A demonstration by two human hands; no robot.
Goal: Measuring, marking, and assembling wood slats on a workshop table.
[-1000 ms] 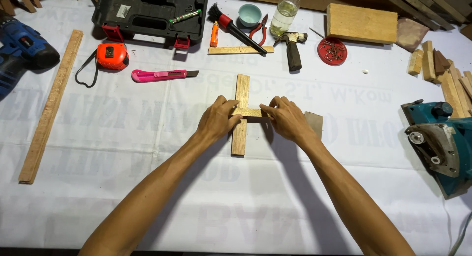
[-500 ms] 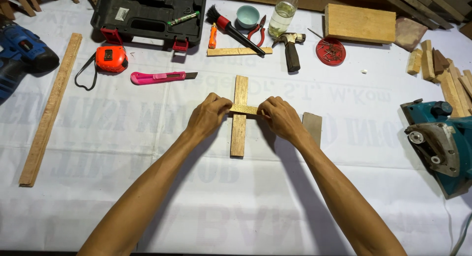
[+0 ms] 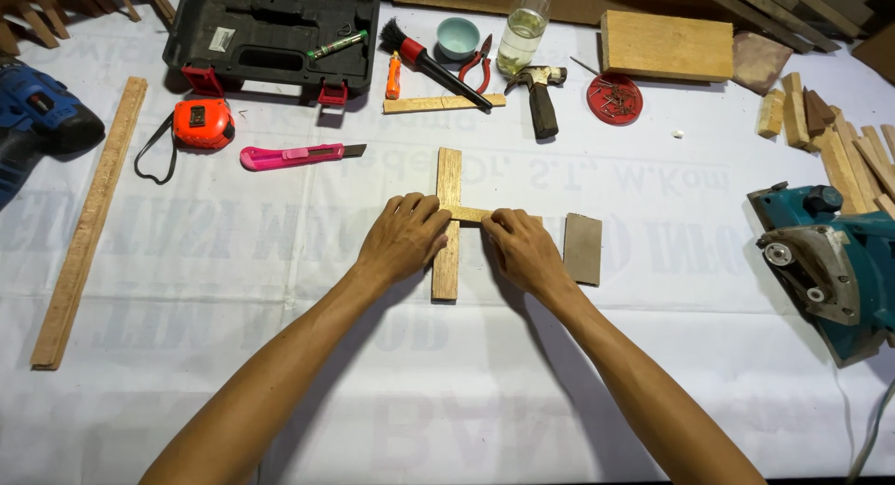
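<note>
At the centre of the table, my left hand and right hand press fingertips down on a short wooden crosspiece, each grip pinning it square across the upright strip, sandpaper block at three o'clock.

A white banner with faint grey lettering showing through in reverse covers the whole table. At the top, an open black tool case with red latches carries a small white rectangular label on its left part. Beside it lies an orange tape measure bearing a dark square label. A clear bottle of yellowish liquid stands upright nearby.
</note>
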